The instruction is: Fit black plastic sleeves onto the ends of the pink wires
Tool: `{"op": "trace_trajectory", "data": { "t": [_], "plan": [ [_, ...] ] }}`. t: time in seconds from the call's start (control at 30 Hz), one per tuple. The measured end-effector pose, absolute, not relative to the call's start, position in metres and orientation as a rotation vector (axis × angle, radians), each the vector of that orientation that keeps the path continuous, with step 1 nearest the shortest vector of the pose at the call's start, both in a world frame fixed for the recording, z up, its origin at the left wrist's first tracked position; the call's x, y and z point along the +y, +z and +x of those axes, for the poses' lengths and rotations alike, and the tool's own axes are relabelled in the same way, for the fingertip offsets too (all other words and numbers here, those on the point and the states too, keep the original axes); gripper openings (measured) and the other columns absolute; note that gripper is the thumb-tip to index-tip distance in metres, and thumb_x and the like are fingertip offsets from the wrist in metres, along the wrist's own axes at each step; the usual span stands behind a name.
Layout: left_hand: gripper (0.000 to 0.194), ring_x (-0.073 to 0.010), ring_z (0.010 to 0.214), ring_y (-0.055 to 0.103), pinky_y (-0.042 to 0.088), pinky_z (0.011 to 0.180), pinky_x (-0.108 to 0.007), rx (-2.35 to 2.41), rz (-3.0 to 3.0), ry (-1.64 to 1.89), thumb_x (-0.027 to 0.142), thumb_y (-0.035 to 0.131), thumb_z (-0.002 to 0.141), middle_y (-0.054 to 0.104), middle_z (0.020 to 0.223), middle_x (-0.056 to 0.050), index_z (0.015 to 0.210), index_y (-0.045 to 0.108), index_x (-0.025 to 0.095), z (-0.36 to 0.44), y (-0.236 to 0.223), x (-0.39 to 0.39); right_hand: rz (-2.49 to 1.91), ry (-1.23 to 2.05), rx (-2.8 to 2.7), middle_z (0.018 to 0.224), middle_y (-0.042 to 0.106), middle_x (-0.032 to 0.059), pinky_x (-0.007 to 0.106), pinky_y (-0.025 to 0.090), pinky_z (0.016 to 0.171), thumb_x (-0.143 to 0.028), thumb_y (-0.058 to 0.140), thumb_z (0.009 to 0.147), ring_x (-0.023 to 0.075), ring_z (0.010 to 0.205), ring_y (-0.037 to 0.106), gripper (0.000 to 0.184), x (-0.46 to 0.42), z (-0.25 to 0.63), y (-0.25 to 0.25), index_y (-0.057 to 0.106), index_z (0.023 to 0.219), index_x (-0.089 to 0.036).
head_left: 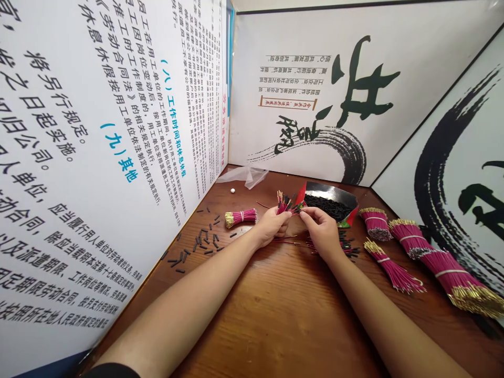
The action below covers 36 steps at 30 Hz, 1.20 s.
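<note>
My left hand [273,227] is closed around a bunch of thin wires [284,202], dark red with gold and black ends that stick up past the fingers. Close by on the right, the thumb and forefinger of my right hand [322,227] are pinched together at the edge of this bunch. What sits between those fingertips is too small to make out. Behind my right hand stands an open red-and-black box [329,190] holding many short black tubes [328,208]. More wires with black ends [348,245] lie under and beside my right hand.
Short loose black tubes [202,239] are scattered on the brown table [268,325] at left. A banded wire bundle [241,217] lies near them. More magenta bundles [444,260] line the right side. Clear plastic [252,176] lies at the back. Printed panels [291,94] enclose the table.
</note>
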<state>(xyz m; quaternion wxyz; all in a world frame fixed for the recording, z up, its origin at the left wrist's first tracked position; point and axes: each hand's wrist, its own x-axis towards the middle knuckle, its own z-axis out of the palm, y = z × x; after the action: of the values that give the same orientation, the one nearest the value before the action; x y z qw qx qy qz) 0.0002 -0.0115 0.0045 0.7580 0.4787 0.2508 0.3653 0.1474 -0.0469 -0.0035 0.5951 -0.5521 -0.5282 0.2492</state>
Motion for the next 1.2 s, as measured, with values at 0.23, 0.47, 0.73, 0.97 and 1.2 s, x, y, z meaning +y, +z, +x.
{"op": "trace_trajectory", "data": {
  "t": [0.23,0.47,0.73,0.97,1.2],
  "plan": [
    [0.032,-0.0017,0.04,0.017,0.01,0.04,-0.017,0.56,1.038,0.792,0.033,0.063,0.079,0.026,0.056,0.012,0.077,0.034,0.021,0.0,0.004,-0.012,-1.272,0.58,-1.215,0.074,0.07,0.0036,0.033,0.049,0.072,-0.049,0.065,0.074,0.0189,0.072,0.062,0.03,-0.045,0.15,-0.004,0.068,0.077,-0.019],
    [0.031,-0.002,0.04,0.016,0.011,0.039,-0.017,0.55,1.04,0.792,0.032,0.062,0.079,0.026,0.055,0.012,0.077,0.034,0.021,0.0,0.004,-0.011,-1.29,0.573,-1.225,0.079,0.071,0.0042,0.035,0.05,0.074,-0.042,0.06,0.077,0.0199,0.077,0.063,0.026,-0.046,0.152,-0.002,0.071,0.086,-0.019],
    [0.034,-0.002,0.04,0.016,0.009,0.04,-0.017,0.545,1.025,0.809,0.033,0.064,0.078,0.027,0.056,0.012,0.078,0.032,0.022,0.0,0.005,-0.013,-1.301,0.478,-1.184,0.087,0.071,0.0055,0.035,0.049,0.077,-0.036,0.057,0.079,0.0208,0.083,0.063,0.021,-0.044,0.157,-0.005,0.067,0.088,-0.02],
    [0.031,-0.002,0.04,0.016,0.009,0.04,-0.017,0.557,1.001,0.793,0.032,0.062,0.08,0.026,0.056,0.012,0.077,0.033,0.021,0.001,0.004,-0.011,-1.689,-0.184,-1.447,0.098,0.071,0.0105,0.048,0.035,0.091,-0.029,0.05,0.081,0.0297,0.101,0.053,0.023,-0.046,0.171,0.001,0.069,0.09,-0.02],
    [0.028,-0.0014,0.04,0.018,0.012,0.04,-0.015,0.553,0.988,0.764,0.034,0.063,0.083,0.029,0.058,0.011,0.082,0.038,0.02,0.0,0.002,-0.009,-1.891,-0.397,-1.671,0.093,0.073,0.0115,0.05,0.028,0.088,-0.027,0.046,0.086,0.0296,0.098,0.052,0.028,-0.045,0.181,-0.015,0.073,0.083,-0.021]
  ]
}}
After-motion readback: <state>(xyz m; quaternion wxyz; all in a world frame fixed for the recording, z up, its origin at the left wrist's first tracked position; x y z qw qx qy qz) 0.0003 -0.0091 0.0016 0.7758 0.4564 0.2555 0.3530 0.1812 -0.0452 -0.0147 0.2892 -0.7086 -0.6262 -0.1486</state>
